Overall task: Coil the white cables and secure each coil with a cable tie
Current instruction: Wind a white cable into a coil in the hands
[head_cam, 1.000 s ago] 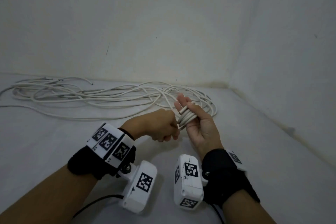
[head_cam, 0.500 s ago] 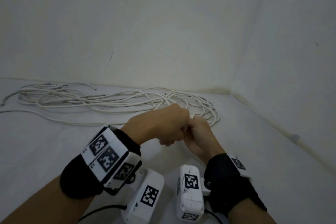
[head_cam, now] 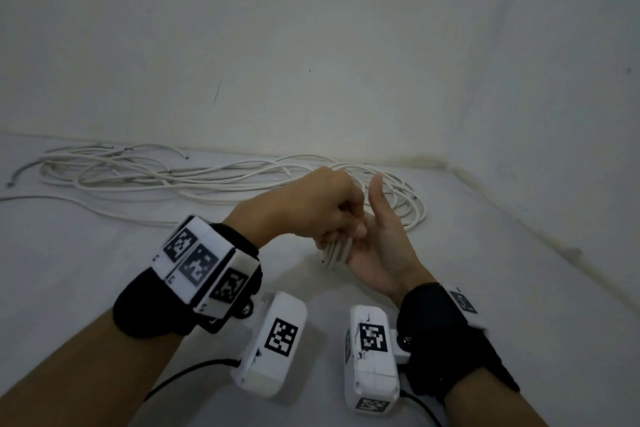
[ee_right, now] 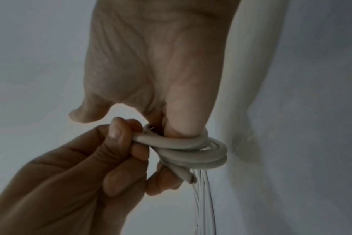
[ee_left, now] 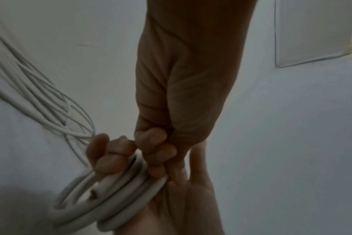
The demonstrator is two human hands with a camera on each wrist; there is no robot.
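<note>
A small coil of thick white cable (head_cam: pixel 336 251) sits between my two hands above the white floor. In the right wrist view the coil (ee_right: pixel 191 152) is looped round my right hand's fingers (ee_right: pixel 183 124), and its cut end sticks out below. My right hand (head_cam: pixel 377 239) has its thumb straight up. In the left wrist view its fingers (ee_left: pixel 106 152) curl through the coil (ee_left: pixel 110 198). My left hand (head_cam: pixel 332 218) is curled over the coil and pinches one loop (ee_right: pixel 143 138) between thumb and fingers. No cable tie is in view.
A long tangle of thinner white cables (head_cam: pixel 207 180) lies along the foot of the back wall, its right end looping behind my hands. The right wall (head_cam: pixel 554 149) meets the floor close by. Bare floor lies to the left and in front.
My left hand moved right and up onto the coil and took hold of a loop. My right thumb lifted off the coil and now points straight up.
</note>
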